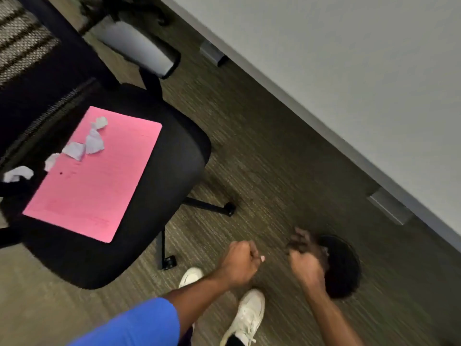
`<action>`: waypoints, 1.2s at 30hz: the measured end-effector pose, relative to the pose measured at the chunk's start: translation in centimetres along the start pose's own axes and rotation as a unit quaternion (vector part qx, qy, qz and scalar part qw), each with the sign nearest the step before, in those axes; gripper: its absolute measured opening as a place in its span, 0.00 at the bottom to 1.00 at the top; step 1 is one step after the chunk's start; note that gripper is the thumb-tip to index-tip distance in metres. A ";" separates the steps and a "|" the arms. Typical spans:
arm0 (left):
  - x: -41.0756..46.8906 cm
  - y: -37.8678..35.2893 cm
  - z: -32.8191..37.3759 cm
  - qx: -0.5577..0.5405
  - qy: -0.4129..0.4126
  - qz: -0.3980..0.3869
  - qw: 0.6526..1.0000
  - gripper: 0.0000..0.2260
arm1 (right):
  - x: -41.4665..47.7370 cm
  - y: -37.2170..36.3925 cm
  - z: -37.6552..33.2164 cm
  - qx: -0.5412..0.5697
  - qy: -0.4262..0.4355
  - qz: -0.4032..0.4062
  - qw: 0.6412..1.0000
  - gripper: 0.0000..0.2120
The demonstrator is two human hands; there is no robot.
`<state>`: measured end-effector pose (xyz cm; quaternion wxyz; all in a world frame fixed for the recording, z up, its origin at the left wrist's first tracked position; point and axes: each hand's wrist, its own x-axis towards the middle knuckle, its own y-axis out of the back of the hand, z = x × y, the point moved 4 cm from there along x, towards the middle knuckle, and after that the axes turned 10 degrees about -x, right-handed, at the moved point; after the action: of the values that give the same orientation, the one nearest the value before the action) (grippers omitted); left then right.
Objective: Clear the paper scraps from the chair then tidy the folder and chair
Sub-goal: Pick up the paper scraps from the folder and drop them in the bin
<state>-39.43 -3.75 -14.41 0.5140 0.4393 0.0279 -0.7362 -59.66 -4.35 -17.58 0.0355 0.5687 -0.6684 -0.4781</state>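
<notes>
A pink folder (97, 176) lies flat on the seat of a black office chair (164, 186). Several crumpled white paper scraps (93, 142) rest on the folder's far left part, and one more (17, 174) sits on the seat beside it. My left hand (240, 262) is a closed fist low in the middle, right of the chair, with a small pale bit showing at its fingertips. My right hand (303, 255) hovers over a round black bin (343, 270) on the floor. Its fingers are curled and blurred, so what they hold is hidden.
A grey wall (349, 83) with a baseboard runs diagonally on the right. A second chair's armrest (139, 48) stands behind the first. The chair's wheeled legs (229, 209) stick out over the carpet. My white shoes (249, 315) stand below the hands.
</notes>
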 end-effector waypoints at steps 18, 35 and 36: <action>-8.3 37.0 -11.5 -0.022 0.081 0.500 0.862 0.23 | -6.5 -13.0 -34.0 -0.133 0.364 -0.102 0.916 0.30; -2.5 47.6 -21.6 -0.067 0.271 0.532 0.800 0.38 | -8.0 -29.1 -52.0 -0.345 0.448 -0.142 0.813 0.54; -2.1 47.4 -21.8 -0.071 0.277 0.531 0.798 0.37 | -8.1 -29.9 -52.4 -0.357 0.449 -0.138 0.807 0.55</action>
<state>11.27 -13.75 -6.82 0.8242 0.5330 -0.0162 -0.1908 -4.12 -26.20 -5.53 0.4661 0.7535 -0.2741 -0.3740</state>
